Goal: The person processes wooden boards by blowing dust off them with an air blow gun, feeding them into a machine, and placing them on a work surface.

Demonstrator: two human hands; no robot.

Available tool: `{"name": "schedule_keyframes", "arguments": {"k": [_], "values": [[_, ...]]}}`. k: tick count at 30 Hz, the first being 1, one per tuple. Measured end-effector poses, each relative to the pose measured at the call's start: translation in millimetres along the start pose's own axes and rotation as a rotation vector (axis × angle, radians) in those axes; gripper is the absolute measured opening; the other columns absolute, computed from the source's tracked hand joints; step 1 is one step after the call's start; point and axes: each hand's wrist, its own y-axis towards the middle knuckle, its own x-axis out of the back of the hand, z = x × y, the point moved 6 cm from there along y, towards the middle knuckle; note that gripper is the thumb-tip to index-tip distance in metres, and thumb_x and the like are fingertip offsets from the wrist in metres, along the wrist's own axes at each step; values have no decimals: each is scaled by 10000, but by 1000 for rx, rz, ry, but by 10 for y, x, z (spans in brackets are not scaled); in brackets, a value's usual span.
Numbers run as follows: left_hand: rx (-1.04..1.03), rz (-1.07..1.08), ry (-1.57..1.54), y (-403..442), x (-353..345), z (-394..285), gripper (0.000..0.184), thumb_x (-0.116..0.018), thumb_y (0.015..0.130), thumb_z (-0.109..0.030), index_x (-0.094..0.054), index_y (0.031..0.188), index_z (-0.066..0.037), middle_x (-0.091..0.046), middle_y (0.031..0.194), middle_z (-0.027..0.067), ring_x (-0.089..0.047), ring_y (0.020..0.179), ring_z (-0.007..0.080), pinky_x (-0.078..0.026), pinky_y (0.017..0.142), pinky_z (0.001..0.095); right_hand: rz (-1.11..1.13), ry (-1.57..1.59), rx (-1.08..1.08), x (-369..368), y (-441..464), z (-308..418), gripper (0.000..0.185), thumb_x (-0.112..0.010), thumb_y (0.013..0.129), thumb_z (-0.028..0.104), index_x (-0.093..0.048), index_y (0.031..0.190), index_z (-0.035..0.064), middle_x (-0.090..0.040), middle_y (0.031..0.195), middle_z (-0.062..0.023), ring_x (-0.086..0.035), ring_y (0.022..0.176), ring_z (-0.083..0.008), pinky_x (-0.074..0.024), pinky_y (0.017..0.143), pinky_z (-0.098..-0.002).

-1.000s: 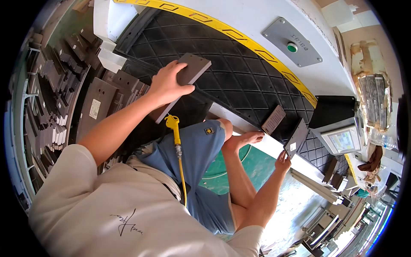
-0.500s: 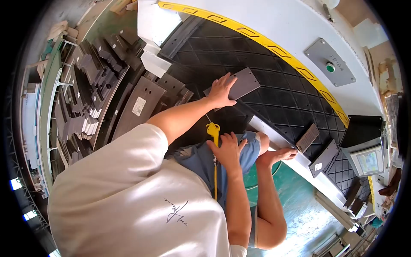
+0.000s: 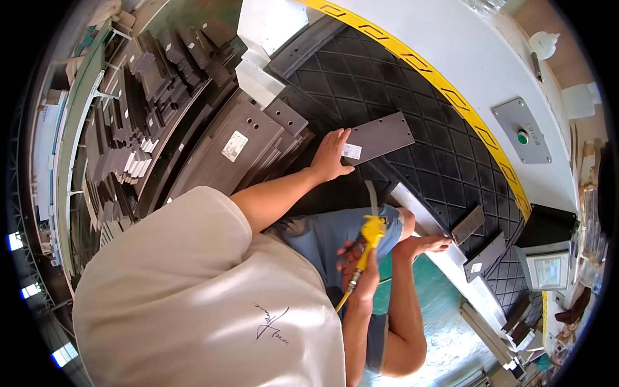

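My left hand (image 3: 331, 157) grips the near end of a flat dark metal plate (image 3: 382, 138), thumb at the lower edge and fingers at the upper. The plate has small holes near its far end, and a white label (image 3: 352, 151) shows beside my fingers. It lies over the black quilted mat (image 3: 438, 138). My right hand (image 3: 365, 277) is closed around a yellow air blow gun (image 3: 371, 232) above my lap, its nozzle toward the plate. A yellow hose (image 3: 343, 302) runs from a metal fitting at its base.
Stacked dark plates (image 3: 222, 138) stand at left, with racks of narrower dark pieces (image 3: 142, 97) beyond. Two smaller plates (image 3: 468, 224) (image 3: 485, 257) lie at the mat's right. A white machine frame with yellow edging (image 3: 445, 90), a green button (image 3: 522, 137) and a screen (image 3: 548, 271) border the area.
My right hand has taken hold of the air blow gun and raised it from my lap. My left hand has shifted to the plate's end, uncovering the label. The view has turned slightly.
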Motion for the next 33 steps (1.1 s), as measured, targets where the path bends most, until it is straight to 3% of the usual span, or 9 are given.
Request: {"name": "schedule_keyframes", "arguments": {"k": [1,6,9,11,15,25,29,30,33], "values": [[-18,-11,-4,-17,1,-26,1125,-935,700,-269,-325,1608,-8,-422,1567,238,-402,1453,448,-316,1248,495,-184,-187,-49,-15,53,-26,313,-472,1130,333,-557,1336,114,-679,1006,-95,-669,820,-223,-473,619,-319],[-93,174,45,-149,51,-106,1110,-925,702,-217,-328,1620,-35,-424,1576,204,-373,1464,443,-334,1243,487,-229,-818,68,-283,299,267,284,-502,1125,255,-566,1328,67,-657,825,-34,-604,594,-140,-424,524,-252],[-124,196,7,-246,74,-135,1129,-936,686,-181,-326,1626,-46,-403,1583,217,-349,1473,445,-346,1239,484,-346,-1174,-11,-311,377,631,321,-564,1076,256,-571,1323,51,-697,995,-118,-695,841,-203,-574,749,-363],[-98,191,-8,-279,67,-107,1133,-941,681,-171,-328,1625,-45,-394,1583,226,-347,1477,449,-346,1237,490,-527,-1243,284,-278,399,985,360,-521,1106,235,-523,1400,28,-613,788,-66,-605,602,-173,-509,569,-326],[-100,196,-32,-294,92,-90,1133,-948,676,-176,-336,1622,-55,-406,1574,236,-358,1486,446,-351,1235,497,-536,-1302,323,-270,481,1338,452,-515,1107,258,-486,1475,-3,-628,816,-86,-609,614,-157,-521,580,-325],[-70,187,-26,-415,5,119,1153,-944,701,-261,-298,1639,-80,-363,1623,248,-361,1521,423,-315,1268,481,-491,-1323,381,-361,331,1093,307,-522,1100,195,-529,1314,-25,-572,760,-48,-575,592,-122,-476,509,-283],[-65,181,-12,-371,36,103,1157,-947,705,-274,-296,1642,-81,-371,1619,242,-372,1514,415,-324,1263,471,-457,-1344,155,-446,350,1080,514,-522,1080,219,-444,1547,19,-669,957,-142,-640,652,-169,-548,604,-321],[-65,183,-9,-405,38,93,1157,-947,706,-277,-297,1642,-81,-372,1619,239,-374,1513,413,-327,1261,468,-520,-1358,192,-389,409,1157,526,-528,1080,239,-447,1536,-11,-704,1080,-214,-712,758,-285,-588,729,-401],[-82,171,-14,-406,41,100,1158,-950,702,-281,-304,1641,-84,-384,1616,220,-383,1508,406,-339,1256,462,-521,-1706,667,63,881,1097,490,-538,1076,284,-530,1443,-39,-711,1003,-221,-700,844,-345,-566,748,-450]]}}
